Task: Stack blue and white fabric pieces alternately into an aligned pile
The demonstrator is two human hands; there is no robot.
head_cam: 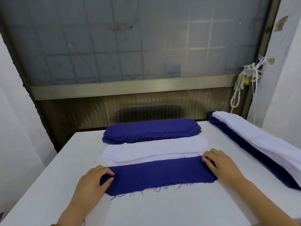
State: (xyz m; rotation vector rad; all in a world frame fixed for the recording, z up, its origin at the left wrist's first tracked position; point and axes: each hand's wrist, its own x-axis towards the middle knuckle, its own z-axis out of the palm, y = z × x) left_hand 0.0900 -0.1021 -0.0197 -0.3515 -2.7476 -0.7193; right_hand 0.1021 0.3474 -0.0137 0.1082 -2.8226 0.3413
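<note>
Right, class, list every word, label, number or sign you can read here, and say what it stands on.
None: no readable text anywhere.
The blue piece, white pile, blue pile and table are plain.
The window shows only faint lines; the yellow bit beside the rope is too small to read.

On one white table (162,209): one pile of dark blue frayed fabric strips (151,128); one pile of white fabric strips (154,149); one separate dark blue strip (159,173); one tall mixed blue-and-white pile (260,144). Two hands: left hand (92,181), right hand (219,163).
</note>
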